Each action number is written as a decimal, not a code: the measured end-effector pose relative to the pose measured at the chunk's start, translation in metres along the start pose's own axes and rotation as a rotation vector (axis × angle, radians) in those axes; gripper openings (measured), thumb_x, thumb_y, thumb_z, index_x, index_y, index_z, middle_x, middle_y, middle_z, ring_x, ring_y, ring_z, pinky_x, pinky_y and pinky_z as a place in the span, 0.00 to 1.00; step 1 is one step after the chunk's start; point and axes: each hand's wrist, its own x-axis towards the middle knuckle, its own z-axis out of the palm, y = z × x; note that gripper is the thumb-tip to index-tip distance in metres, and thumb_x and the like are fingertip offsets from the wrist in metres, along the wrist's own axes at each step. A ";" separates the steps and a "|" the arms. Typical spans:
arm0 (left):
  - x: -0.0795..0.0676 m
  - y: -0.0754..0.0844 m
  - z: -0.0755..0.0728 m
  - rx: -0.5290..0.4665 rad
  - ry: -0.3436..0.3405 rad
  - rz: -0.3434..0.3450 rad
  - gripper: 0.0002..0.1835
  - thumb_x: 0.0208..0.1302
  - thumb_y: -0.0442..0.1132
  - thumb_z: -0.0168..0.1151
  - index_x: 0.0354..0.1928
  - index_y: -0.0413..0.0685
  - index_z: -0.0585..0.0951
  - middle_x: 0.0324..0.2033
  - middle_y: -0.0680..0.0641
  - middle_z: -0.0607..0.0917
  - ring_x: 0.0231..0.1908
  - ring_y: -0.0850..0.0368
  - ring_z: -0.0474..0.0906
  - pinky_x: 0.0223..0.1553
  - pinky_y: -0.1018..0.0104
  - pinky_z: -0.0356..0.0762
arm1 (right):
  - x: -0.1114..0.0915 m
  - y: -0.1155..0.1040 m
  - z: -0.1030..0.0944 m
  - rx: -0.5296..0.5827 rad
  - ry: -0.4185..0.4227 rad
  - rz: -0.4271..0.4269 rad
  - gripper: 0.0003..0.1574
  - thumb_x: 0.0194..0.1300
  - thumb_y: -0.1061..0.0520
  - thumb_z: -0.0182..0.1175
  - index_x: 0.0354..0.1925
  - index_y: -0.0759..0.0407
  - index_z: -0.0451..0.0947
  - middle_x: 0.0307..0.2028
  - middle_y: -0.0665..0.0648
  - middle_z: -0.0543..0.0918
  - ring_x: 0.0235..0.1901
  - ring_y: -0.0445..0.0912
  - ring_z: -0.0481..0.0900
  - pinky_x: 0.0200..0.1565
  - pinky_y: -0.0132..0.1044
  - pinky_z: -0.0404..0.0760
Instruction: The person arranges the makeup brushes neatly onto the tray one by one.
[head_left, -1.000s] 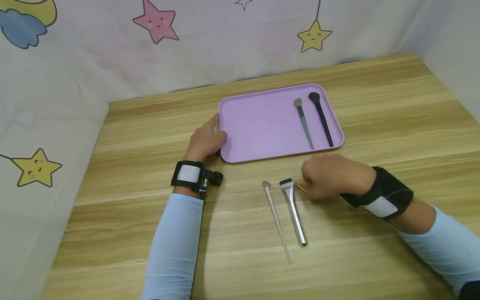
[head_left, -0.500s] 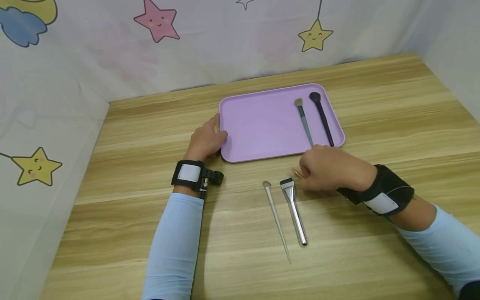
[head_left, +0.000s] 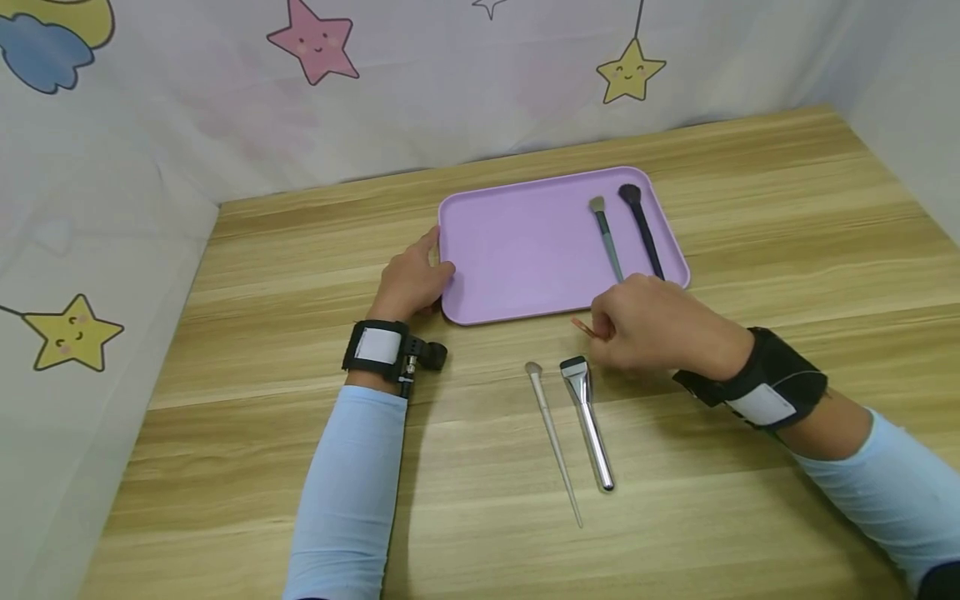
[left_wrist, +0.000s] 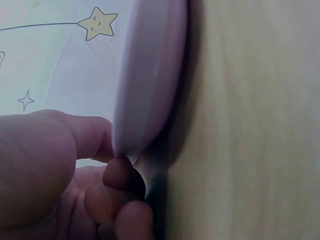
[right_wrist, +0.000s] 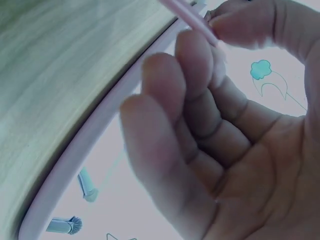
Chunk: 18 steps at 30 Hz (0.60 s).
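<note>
At the left end of the purple tray (head_left: pixel 517 250), my left hand (head_left: pixel 411 279) grips the rim; in the left wrist view the thumb is over the edge and the other fingers curl below it. My right hand (head_left: pixel 652 321) pinches a slim pink makeup brush (right_wrist: pixel 189 17) between thumb and fingers, just off the tray's near right edge. Only a short orange-pink end of it shows in the head view; the hand hides the rest. On the tray's right side lie a green brush (head_left: pixel 605 233) and a black brush (head_left: pixel 642 225), their lower ends behind my right hand.
A thin pale brush (head_left: pixel 551 433) and a silver flat-topped brush (head_left: pixel 591 425) lie side by side on the wooden table (head_left: pixel 480 517), in front of the tray. Behind the table hangs a white cloth (head_left: pixel 450 92) printed with stars.
My right hand has moved up and slightly left towards the tray with the pink brush, and now overlaps the tray's near edge in the head view. The left hand and tray stay put.
</note>
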 end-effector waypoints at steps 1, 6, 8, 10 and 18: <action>0.000 0.000 0.000 -0.001 0.000 0.000 0.37 0.60 0.48 0.47 0.72 0.62 0.51 0.23 0.43 0.77 0.13 0.55 0.71 0.15 0.66 0.69 | 0.000 0.000 0.000 0.011 0.016 -0.001 0.11 0.49 0.52 0.61 0.15 0.49 0.73 0.12 0.46 0.70 0.13 0.39 0.66 0.14 0.34 0.66; 0.000 0.000 0.000 -0.001 0.002 0.009 0.37 0.60 0.48 0.47 0.72 0.61 0.51 0.26 0.43 0.78 0.13 0.56 0.71 0.15 0.66 0.69 | 0.002 0.000 0.001 0.072 0.076 -0.025 0.06 0.48 0.53 0.60 0.19 0.51 0.75 0.12 0.45 0.72 0.11 0.38 0.65 0.13 0.34 0.67; 0.000 0.000 -0.001 0.000 0.003 0.012 0.37 0.60 0.48 0.48 0.72 0.61 0.51 0.25 0.43 0.77 0.13 0.56 0.71 0.15 0.66 0.69 | 0.002 0.000 0.002 0.098 0.084 -0.036 0.04 0.48 0.54 0.60 0.20 0.51 0.76 0.12 0.45 0.73 0.10 0.36 0.66 0.12 0.34 0.67; 0.000 0.000 -0.001 -0.001 0.002 0.013 0.37 0.60 0.48 0.48 0.72 0.61 0.51 0.25 0.43 0.77 0.12 0.56 0.70 0.15 0.66 0.69 | 0.002 0.000 0.002 0.108 0.098 -0.045 0.03 0.48 0.55 0.60 0.21 0.52 0.76 0.13 0.45 0.73 0.09 0.35 0.66 0.13 0.33 0.68; -0.001 0.001 -0.001 0.001 -0.003 0.009 0.36 0.61 0.48 0.47 0.72 0.61 0.51 0.26 0.43 0.77 0.13 0.56 0.70 0.16 0.66 0.69 | 0.006 0.005 0.001 0.085 0.229 -0.061 0.04 0.48 0.56 0.59 0.20 0.52 0.76 0.14 0.44 0.75 0.14 0.36 0.69 0.19 0.35 0.73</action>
